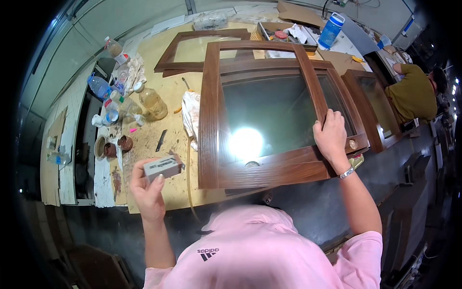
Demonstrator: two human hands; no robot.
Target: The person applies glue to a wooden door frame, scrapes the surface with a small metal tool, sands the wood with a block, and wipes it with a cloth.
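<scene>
My left hand (148, 198) is closed around a small grey-and-white box (161, 168) with dark print and a brown flap at one end, above the table's near edge. A brown wooden cabinet door (210, 120) with a glass pane (267, 108) lies in front of me, reflecting a bright lamp. My right hand (332, 137) has its fingers bent over the door's right side rail. Partly hidden beneath it, a second wood-framed glass door (350, 103) shows a round, pale fitting at its near corner.
Left on the worktable (159, 192) are a bottle of yellowish liquid (154, 103), several other bottles, brown-stained jars (125, 143), a black knife (161, 140) and a white cloth (191, 113). Behind stand another frame (168, 53) and a blue jug (331, 31). A person (413, 91) works at far right.
</scene>
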